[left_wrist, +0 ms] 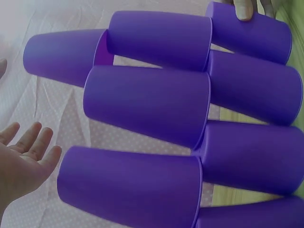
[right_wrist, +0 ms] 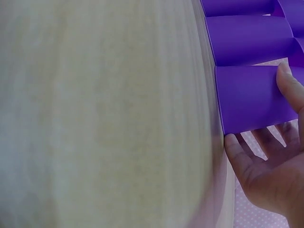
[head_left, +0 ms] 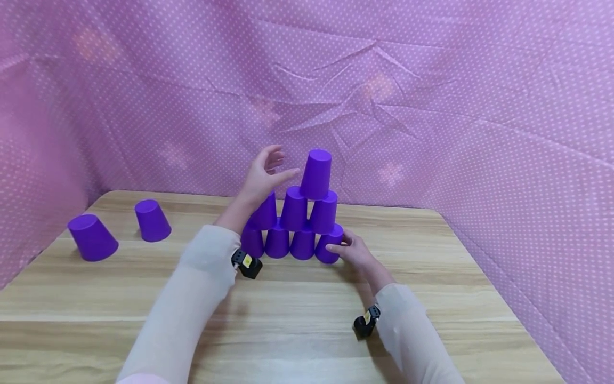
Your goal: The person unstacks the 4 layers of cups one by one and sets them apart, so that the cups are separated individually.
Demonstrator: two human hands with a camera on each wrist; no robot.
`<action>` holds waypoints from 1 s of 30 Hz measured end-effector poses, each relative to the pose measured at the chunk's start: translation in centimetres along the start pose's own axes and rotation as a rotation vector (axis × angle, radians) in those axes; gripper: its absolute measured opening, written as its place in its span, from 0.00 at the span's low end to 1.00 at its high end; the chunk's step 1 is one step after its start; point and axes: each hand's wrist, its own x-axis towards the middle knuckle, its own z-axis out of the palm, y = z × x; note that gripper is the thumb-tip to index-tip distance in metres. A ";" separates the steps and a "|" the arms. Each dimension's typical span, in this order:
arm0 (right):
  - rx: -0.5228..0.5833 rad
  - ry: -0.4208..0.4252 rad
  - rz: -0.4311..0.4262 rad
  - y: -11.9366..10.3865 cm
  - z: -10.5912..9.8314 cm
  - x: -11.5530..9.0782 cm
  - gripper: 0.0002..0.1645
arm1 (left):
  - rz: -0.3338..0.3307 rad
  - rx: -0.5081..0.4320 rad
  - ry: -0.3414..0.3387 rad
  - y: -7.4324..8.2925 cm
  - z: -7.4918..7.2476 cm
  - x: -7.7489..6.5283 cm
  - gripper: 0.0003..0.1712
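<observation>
Upside-down purple cups stand stacked in tiers. Several make the bottom row, with the bottom cup (head_left: 277, 241) among them. Three form the middle row, including the middle cup (head_left: 294, 209). A single top cup (head_left: 316, 175) straddles the two right-hand middle cups. My left hand (head_left: 264, 173) is raised above the left middle cup, holding nothing, its thumb pointing toward the top cup. Low at the right end, my right hand (head_left: 354, 249) grips the rightmost bottom cup (right_wrist: 251, 97), thumb on its near side and fingers around its far side.
Two more upside-down purple cups, one nearer (head_left: 93, 238) and one farther (head_left: 152, 221), stand apart at the left of the wooden table (head_left: 288, 330). A pink dotted cloth (head_left: 431, 106) hangs behind and along both sides.
</observation>
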 end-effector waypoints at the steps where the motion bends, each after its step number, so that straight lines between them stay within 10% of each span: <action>1: 0.003 0.001 -0.006 0.0 0.0 0.0 0.31 | 0.001 0.006 -0.005 0.0 0.2 0.1 0.39; 30: 0.007 -0.003 -0.037 0.2 0.2 0.5 0.31 | -0.024 0.037 -0.034 -1.2 4.5 1.6 0.39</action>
